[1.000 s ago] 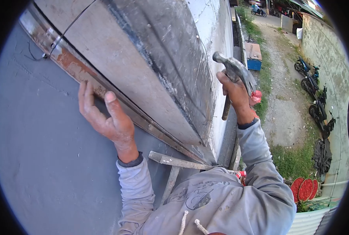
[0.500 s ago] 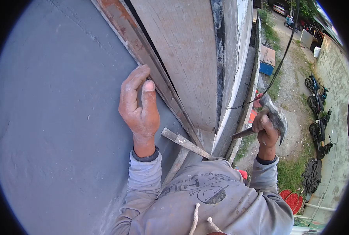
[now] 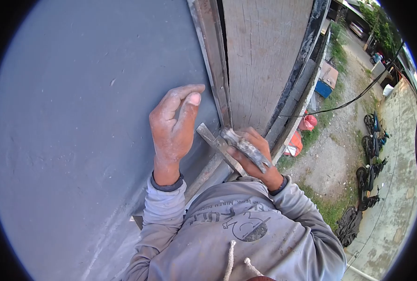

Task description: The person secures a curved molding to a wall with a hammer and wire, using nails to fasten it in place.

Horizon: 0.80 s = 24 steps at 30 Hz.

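Note:
A claw hammer (image 3: 247,149) is in my right hand (image 3: 260,159), its fingers wrapped around the handle just below the metal head. The striking end of that head is right at the lower end of a long, narrow, worn strip (image 3: 213,61) along the wall edge. My left hand (image 3: 173,133) is raised beside the grey wall (image 3: 87,117), fingers slightly curved and thumb apart, with nothing seen in it. Its fingertips are close to the strip's left side. Right of the strip runs a weathered wooden board (image 3: 264,56).
A metal bar (image 3: 220,149) juts up between my hands, joined to a slanted tube (image 3: 204,178). Down to the right lie a ledge (image 3: 302,107), red bags (image 3: 307,122), a blue box (image 3: 325,82) and parked motorcycles (image 3: 370,164). A black cable (image 3: 358,96) crosses above the ground.
My right hand has swung the hammer from the far right in to the strip's lower end. The view has turned, and my left hand stays by the strip.

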Available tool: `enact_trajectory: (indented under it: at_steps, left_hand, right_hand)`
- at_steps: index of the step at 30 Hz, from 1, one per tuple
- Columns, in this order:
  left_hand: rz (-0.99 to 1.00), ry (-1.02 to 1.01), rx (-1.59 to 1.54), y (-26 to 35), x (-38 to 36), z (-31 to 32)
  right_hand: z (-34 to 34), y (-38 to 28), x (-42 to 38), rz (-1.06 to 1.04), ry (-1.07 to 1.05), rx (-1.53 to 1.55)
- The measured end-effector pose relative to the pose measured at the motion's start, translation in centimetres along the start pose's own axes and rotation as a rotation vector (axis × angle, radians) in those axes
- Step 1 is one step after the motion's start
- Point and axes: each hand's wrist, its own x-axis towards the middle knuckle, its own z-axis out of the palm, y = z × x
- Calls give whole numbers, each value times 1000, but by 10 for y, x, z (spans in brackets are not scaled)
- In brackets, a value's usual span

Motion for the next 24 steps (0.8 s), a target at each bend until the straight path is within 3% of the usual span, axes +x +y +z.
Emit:
enact_trajectory:
  at_steps: [1, 5, 8, 10, 14, 18, 22, 24]
  left_hand:
    - [-65, -5, 8, 2, -6, -4]
    - [-2, 54, -6, -8, -31, -13]
    - [-192, -133, -6, -14, -65, -27]
    - [-354, -300, -28, -27, -96, -31]
    - [-584, -637, 4, -67, -166, -24]
    - [-800, -784, 69, -75, -208, -12]
    - [-678, -700, 145, -71, -206, -18]
    - [-709, -679, 149, -62, -189, -21]
  right_hand:
    - [8, 1, 0, -8, -16, 1]
    - [29, 8, 9, 18, -80, 38]
    - [33, 15, 9, 14, -142, 22]
    - [38, 21, 9, -152, -134, -17]
    - [34, 31, 12, -73, -133, 46]
    - [31, 38, 18, -131, -251, 46]
    - [26, 35, 22, -114, -307, 72]
    - [24, 33, 22, -92, -340, 82]
